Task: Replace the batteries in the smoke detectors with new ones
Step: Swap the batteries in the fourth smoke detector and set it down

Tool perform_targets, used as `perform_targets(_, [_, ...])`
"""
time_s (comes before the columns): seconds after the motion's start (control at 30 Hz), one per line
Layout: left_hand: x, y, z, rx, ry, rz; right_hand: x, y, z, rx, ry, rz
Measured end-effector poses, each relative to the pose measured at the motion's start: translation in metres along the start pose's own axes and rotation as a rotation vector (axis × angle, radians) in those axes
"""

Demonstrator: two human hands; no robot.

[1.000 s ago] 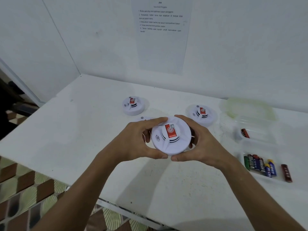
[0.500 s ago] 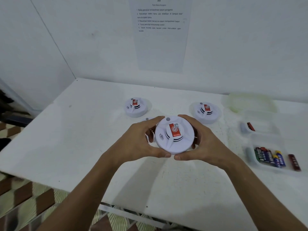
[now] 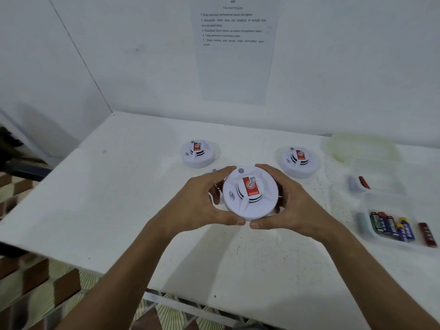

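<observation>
A round white smoke detector (image 3: 250, 194) with a red label is held above the white table (image 3: 119, 210). My left hand (image 3: 202, 201) grips its left rim and my right hand (image 3: 292, 203) grips its right rim, thumbs meeting at the near edge. Two more white detectors stand behind: one at back left (image 3: 198, 153), one at back right (image 3: 298, 160). Several coloured batteries (image 3: 390, 226) lie in a clear tray (image 3: 364, 225) at the right. A dark red battery (image 3: 427, 234) lies beside them.
A second clear container (image 3: 381, 184) behind the tray holds a red battery (image 3: 363, 182). A pale translucent lid (image 3: 359, 146) lies at the back right. A printed instruction sheet (image 3: 233, 44) hangs on the wall. The table's near edge drops to patterned floor.
Both hands keep the detector between them, and it has turned a little in the grip. The camera view has shifted slightly; nothing else on the table moved.
</observation>
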State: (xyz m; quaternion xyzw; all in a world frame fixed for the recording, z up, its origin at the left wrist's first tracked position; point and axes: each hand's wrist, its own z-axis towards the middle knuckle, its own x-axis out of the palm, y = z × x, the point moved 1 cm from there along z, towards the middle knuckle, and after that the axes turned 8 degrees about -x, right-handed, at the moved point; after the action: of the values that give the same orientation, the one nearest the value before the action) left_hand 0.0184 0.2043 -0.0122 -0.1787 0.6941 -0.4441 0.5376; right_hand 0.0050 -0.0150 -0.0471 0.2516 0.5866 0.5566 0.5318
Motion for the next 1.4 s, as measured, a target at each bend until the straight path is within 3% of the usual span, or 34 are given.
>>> perform_targets(1.4, [-0.005,-0.001,0.006,-0.003,0.016,-0.021,-0.002,-0.004,0.013,-0.003,0.004,-0.029])
